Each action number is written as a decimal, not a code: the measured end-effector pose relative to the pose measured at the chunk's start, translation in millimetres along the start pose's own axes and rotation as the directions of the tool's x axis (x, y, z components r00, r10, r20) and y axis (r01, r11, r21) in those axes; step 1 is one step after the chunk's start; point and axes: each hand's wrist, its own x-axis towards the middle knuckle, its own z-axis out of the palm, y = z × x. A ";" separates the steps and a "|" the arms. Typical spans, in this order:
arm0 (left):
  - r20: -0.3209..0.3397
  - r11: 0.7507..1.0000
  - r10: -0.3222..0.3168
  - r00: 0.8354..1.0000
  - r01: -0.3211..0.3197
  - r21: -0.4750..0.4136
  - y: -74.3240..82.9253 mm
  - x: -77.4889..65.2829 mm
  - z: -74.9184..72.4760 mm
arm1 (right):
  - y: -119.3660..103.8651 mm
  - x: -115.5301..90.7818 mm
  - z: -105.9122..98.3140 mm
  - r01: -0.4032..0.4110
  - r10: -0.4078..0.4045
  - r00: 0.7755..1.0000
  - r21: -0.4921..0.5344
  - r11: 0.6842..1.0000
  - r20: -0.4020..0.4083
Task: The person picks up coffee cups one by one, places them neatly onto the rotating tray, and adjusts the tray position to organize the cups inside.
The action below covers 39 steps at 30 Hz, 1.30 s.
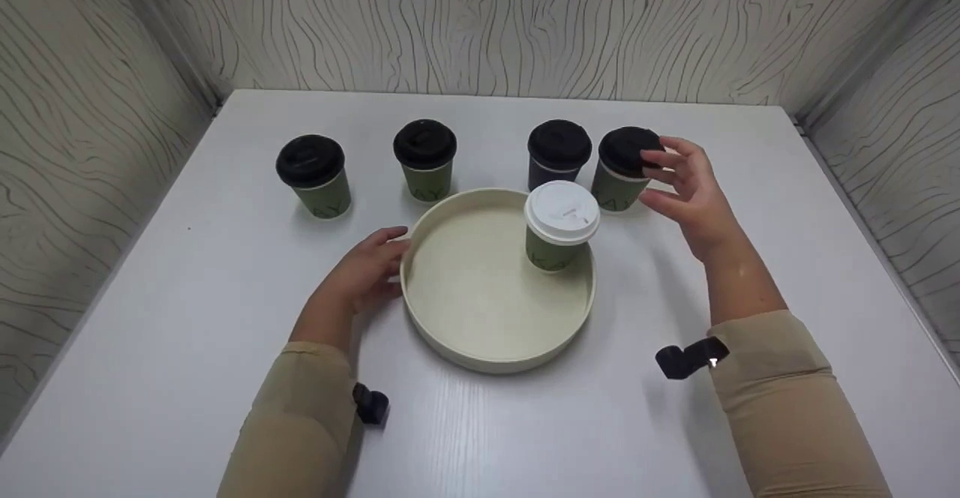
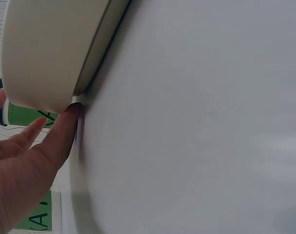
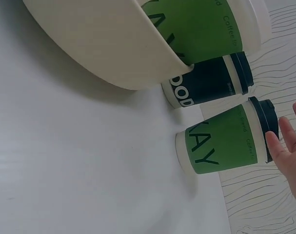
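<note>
Green-sleeved, black-lidded, the rightmost cup [image 1: 619, 181] stands upright on the desk [image 1: 465, 438] at ten o'clock from my right hand [image 1: 691, 192], which is nearer than my left hand [image 1: 366, 273]. My right fingers spread wide beside its lid [image 1: 624, 147], gripping nothing; my left ones, loosely extended, touch the tray [image 1: 480, 288] at three o'clock.

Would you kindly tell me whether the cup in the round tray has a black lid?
No, the cup in the round tray wears a white lid.
</note>
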 end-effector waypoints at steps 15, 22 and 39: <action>-0.033 0.999 0.014 0.999 -0.012 0.051 0.3 9.7 3.1 | 0.7 6.9 -10.8 -0.038 0.041 0.996 0.037 0.999 -0.078; -0.005 1.000 0.008 1.000 -0.008 0.023 -0.1 4.9 2.9 | 6.7 6.5 -13.7 -0.053 0.057 0.994 0.045 0.998 -0.094; 0.098 1.000 0.002 0.995 0.000 -0.019 -6.4 -10.3 -1.0 | 14.0 11.8 -21.3 -0.084 0.088 0.984 0.036 0.996 -0.158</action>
